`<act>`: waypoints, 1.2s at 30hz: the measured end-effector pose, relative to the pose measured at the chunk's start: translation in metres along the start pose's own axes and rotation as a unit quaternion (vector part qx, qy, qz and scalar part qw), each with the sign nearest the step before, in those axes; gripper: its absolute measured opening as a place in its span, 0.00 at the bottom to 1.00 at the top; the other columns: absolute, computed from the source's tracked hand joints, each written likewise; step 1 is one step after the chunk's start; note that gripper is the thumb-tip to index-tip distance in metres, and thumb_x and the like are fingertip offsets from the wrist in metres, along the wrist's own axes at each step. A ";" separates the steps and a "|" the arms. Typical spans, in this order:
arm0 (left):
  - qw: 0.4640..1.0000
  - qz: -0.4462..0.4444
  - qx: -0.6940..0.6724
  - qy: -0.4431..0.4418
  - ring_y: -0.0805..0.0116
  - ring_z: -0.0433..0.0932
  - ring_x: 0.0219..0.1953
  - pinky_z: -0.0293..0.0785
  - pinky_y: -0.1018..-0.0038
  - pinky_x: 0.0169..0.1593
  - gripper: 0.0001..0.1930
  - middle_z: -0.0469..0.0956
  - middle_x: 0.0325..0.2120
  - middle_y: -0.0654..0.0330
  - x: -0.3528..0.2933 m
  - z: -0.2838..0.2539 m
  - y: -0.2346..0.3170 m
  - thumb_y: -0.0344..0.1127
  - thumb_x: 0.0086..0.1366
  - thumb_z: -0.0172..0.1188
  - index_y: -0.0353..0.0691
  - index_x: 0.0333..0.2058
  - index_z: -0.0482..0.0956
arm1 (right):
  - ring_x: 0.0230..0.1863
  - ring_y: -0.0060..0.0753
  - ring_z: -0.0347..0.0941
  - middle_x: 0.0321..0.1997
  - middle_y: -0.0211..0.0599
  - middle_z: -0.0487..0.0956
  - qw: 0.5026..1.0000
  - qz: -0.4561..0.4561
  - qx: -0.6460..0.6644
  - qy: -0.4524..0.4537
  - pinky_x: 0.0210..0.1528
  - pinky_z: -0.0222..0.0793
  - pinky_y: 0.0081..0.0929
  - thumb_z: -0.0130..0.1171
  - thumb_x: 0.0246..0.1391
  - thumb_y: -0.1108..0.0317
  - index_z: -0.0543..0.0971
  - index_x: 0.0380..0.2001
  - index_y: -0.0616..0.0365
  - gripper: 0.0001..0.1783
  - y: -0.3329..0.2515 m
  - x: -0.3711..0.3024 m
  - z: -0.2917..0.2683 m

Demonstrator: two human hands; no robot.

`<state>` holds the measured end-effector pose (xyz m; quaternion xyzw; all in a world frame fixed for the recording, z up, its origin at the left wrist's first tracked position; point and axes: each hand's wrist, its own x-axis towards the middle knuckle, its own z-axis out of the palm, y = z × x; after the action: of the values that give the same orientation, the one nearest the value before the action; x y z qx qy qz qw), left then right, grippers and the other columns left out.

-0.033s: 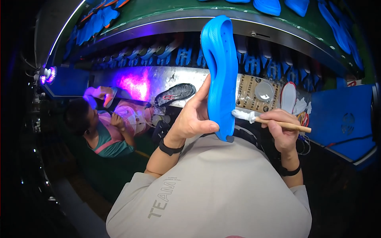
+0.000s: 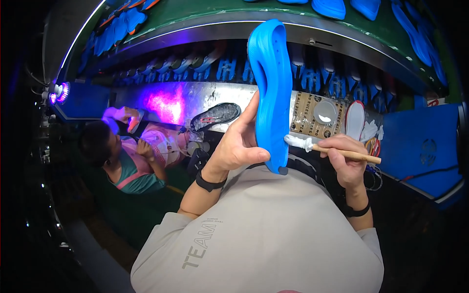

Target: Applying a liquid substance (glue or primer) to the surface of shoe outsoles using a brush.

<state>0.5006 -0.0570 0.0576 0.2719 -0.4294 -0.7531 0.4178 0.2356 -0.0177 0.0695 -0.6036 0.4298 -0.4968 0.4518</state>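
A blue shoe sole (image 2: 274, 93) stands on end in front of my chest, its sidewall turned partly toward me. My left hand (image 2: 243, 139) grips it from the left, thumb across the lower part. In my right hand (image 2: 344, 156) is a wooden-handled brush (image 2: 354, 155), pinched between thumb and fingers. The brush's white cloth-like tip (image 2: 299, 142) meets the sole's right edge near its lower end.
On the metal bench (image 2: 195, 93) lie a dark insole-like shoe part (image 2: 215, 116), a round dish (image 2: 326, 113) on brown printed card and a white shoe part with red edging (image 2: 355, 119). A co-worker (image 2: 132, 156) sits at left. More blue soles (image 2: 330, 7) line the green conveyor (image 2: 220, 12).
My right hand has shifted very slightly left with the brush, along the sole's edge. My left hand and the sole look almost unmoved.
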 end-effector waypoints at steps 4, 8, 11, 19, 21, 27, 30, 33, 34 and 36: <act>0.999 -0.023 -0.005 0.045 0.59 0.66 0.64 0.67 0.62 0.64 0.64 0.61 0.64 0.50 0.001 0.005 0.003 0.52 0.48 0.76 0.37 0.72 0.40 | 0.26 0.25 0.75 0.27 0.42 0.81 0.994 0.039 0.105 -0.008 0.28 0.69 0.20 0.57 0.53 0.71 0.83 0.34 0.68 0.10 0.004 -0.010 -0.007; 0.993 -0.011 0.020 0.113 0.58 0.78 0.53 0.80 0.62 0.52 0.62 0.71 0.54 0.49 0.005 0.008 -0.005 0.65 0.48 0.72 0.32 0.69 0.48 | 0.26 0.19 0.72 0.31 0.39 0.80 0.976 0.068 0.174 0.111 0.26 0.62 0.15 0.55 0.60 0.66 0.82 0.36 0.68 0.14 0.016 -0.023 -0.014; 0.995 -0.039 0.001 0.094 0.56 0.81 0.47 0.83 0.62 0.47 0.57 0.74 0.51 0.48 0.007 0.007 -0.003 0.66 0.52 0.69 0.31 0.66 0.52 | 0.28 0.18 0.72 0.32 0.38 0.80 0.969 0.069 0.190 0.138 0.27 0.62 0.13 0.54 0.63 0.64 0.81 0.39 0.68 0.15 0.029 -0.030 -0.021; 0.995 -0.052 -0.038 0.076 0.59 0.78 0.50 0.80 0.63 0.49 0.51 0.71 0.54 0.49 0.002 0.008 -0.004 0.63 0.59 0.63 0.33 0.68 0.50 | 0.28 0.16 0.69 0.29 0.34 0.77 0.949 0.103 0.225 0.194 0.29 0.60 0.13 0.52 0.64 0.66 0.79 0.41 0.69 0.15 0.043 -0.037 -0.027; 0.992 -0.073 -0.101 0.034 0.59 0.78 0.51 0.78 0.63 0.52 0.48 0.70 0.55 0.49 0.003 0.005 -0.006 0.59 0.62 0.60 0.34 0.69 0.49 | 0.28 0.17 0.68 0.29 0.34 0.77 0.944 0.115 0.217 0.221 0.29 0.60 0.14 0.52 0.64 0.66 0.78 0.42 0.69 0.14 0.057 -0.043 -0.034; 0.986 -0.072 -0.143 -0.055 0.45 0.81 0.45 0.81 0.56 0.48 0.54 0.69 0.56 0.33 0.025 -0.019 0.033 0.65 0.56 0.60 0.31 0.69 0.50 | 0.26 0.17 0.63 0.27 0.33 0.74 0.934 0.121 0.212 0.260 0.28 0.58 0.14 0.51 0.65 0.66 0.77 0.43 0.68 0.14 0.065 -0.050 -0.041; 0.994 0.071 -0.054 -0.061 0.44 0.82 0.38 0.83 0.58 0.36 0.55 0.68 0.53 0.26 0.078 -0.035 0.093 0.69 0.57 0.57 0.25 0.66 0.52 | 0.26 0.17 0.64 0.27 0.33 0.74 0.935 0.117 0.200 0.267 0.28 0.57 0.14 0.50 0.66 0.66 0.77 0.42 0.68 0.14 0.062 -0.049 -0.039; 0.957 0.164 -0.145 -0.188 0.43 0.78 0.48 0.83 0.59 0.42 0.43 0.69 0.52 0.29 0.173 -0.101 0.158 0.66 0.69 0.40 0.25 0.61 0.61 | 0.26 0.17 0.63 0.27 0.33 0.74 0.943 0.128 0.178 0.250 0.28 0.56 0.14 0.50 0.66 0.66 0.77 0.42 0.68 0.14 0.065 -0.039 -0.036; 0.939 0.219 -0.250 -0.085 0.42 0.77 0.48 0.81 0.59 0.45 0.39 0.71 0.50 0.29 0.197 -0.105 0.173 0.60 0.72 0.42 0.24 0.62 0.56 | 0.26 0.17 0.63 0.27 0.33 0.74 0.944 0.130 0.178 0.247 0.28 0.56 0.14 0.50 0.66 0.66 0.77 0.42 0.68 0.14 0.064 -0.036 -0.035; 0.951 0.214 -0.224 -0.011 0.42 0.77 0.48 0.81 0.58 0.45 0.39 0.70 0.51 0.29 0.215 -0.136 0.179 0.59 0.72 0.43 0.24 0.63 0.55 | 0.26 0.16 0.62 0.27 0.33 0.74 0.948 0.124 0.170 0.240 0.28 0.55 0.14 0.50 0.66 0.66 0.77 0.43 0.68 0.14 0.064 -0.033 -0.033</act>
<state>0.5678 -0.3500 0.1375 0.0655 -0.3024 -0.7259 0.6143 0.1936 -0.0035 0.0037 -0.3228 0.5057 -0.6328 0.4895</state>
